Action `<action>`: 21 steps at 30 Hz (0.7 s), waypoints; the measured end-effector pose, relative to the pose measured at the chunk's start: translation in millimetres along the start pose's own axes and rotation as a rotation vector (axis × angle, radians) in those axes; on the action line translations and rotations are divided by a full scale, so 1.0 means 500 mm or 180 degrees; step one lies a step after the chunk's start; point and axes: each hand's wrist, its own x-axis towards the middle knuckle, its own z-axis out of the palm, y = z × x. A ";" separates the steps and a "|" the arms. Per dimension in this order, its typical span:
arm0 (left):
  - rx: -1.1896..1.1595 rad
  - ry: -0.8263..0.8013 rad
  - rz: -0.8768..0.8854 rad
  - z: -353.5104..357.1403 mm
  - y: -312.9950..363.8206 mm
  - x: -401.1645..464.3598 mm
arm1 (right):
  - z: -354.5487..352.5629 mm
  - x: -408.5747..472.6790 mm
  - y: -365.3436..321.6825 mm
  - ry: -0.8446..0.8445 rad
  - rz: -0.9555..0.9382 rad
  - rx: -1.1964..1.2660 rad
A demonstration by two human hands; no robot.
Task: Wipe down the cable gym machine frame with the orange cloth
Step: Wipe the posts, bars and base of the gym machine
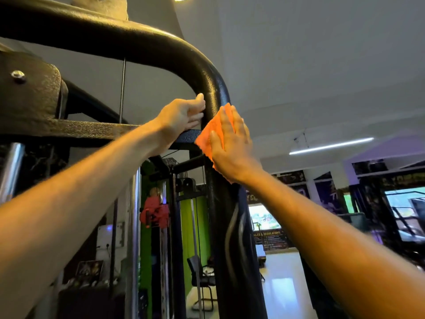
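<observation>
Orange cloth [208,134] under flat right hand [230,143], seemingly against frame [213,88]

Above me, a white ceiling [322,54] carries a lit tube light [331,146] at right. Far right, a glossy pale floor [282,284]; left of it, a black chair [202,277] against a green wall [202,226].

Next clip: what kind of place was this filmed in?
Most likely a gym. A black curved cable machine frame fills the foreground, a second cable station with pulleys stands behind, and a rules and regulations board hangs on the far wall.
</observation>
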 end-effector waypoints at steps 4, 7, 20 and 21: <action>0.0624 0.0499 0.0508 0.024 -0.048 -0.060 | 0.018 -0.157 0.006 -0.0022 -0.0228 -0.0159; 0.1122 0.0773 0.0178 0.040 -0.072 -0.108 | 0.020 -0.215 0.021 -0.0102 -0.0242 -0.0311; -0.0042 0.0006 -0.1070 0.055 -0.097 -0.104 | 0.044 -0.288 0.004 -0.0022 -0.0311 -0.0440; -0.0033 -0.0051 -0.1066 0.056 -0.093 -0.109 | 0.045 -0.313 0.007 0.0000 -0.0293 -0.0311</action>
